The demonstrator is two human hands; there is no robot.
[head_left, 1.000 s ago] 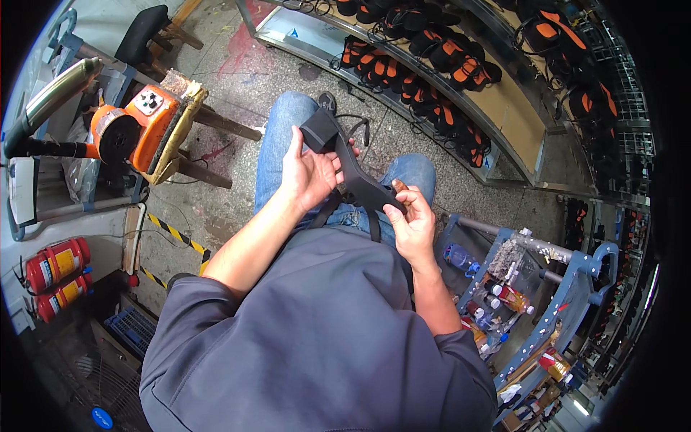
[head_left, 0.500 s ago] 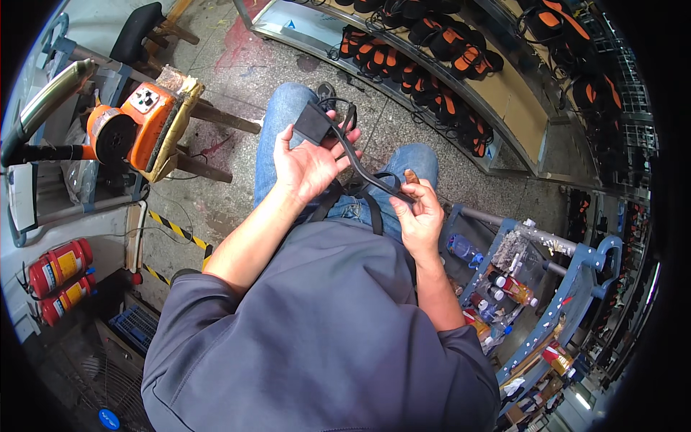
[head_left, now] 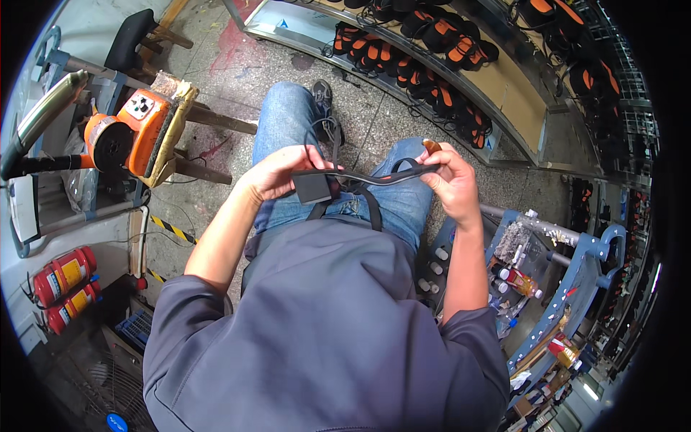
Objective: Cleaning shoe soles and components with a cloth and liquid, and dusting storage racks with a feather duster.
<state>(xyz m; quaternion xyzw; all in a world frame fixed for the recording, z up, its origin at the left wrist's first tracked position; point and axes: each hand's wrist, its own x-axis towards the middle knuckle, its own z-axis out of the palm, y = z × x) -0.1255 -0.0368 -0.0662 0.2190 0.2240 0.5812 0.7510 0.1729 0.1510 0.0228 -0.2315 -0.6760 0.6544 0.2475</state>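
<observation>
A black heeled sandal (head_left: 358, 175) with thin straps is held side-on above my lap, a bit of orange showing at its upper edge. Its blocky heel (head_left: 313, 189) is on the left and its toe end on the right. My left hand (head_left: 282, 171) closes on the heel end, its fingers partly hidden behind the sandal. Pinching the toe end is my right hand (head_left: 455, 183). A small brown piece (head_left: 431, 146) sticks up at my right fingertips; I cannot tell what it is.
An orange machine (head_left: 147, 129) stands on a wooden stool at left. Shelves (head_left: 504, 97) ahead and right hold rows of black-and-orange sandals. A blue-grey cart (head_left: 576, 266) with several bottles is close to my right arm. Red fire extinguishers (head_left: 65, 277) sit at left.
The sandal has swung from a slant to nearly level, its heel coming down toward me. My left hand has turned from palm-up to gripping the heel end; my right hand has moved up and right.
</observation>
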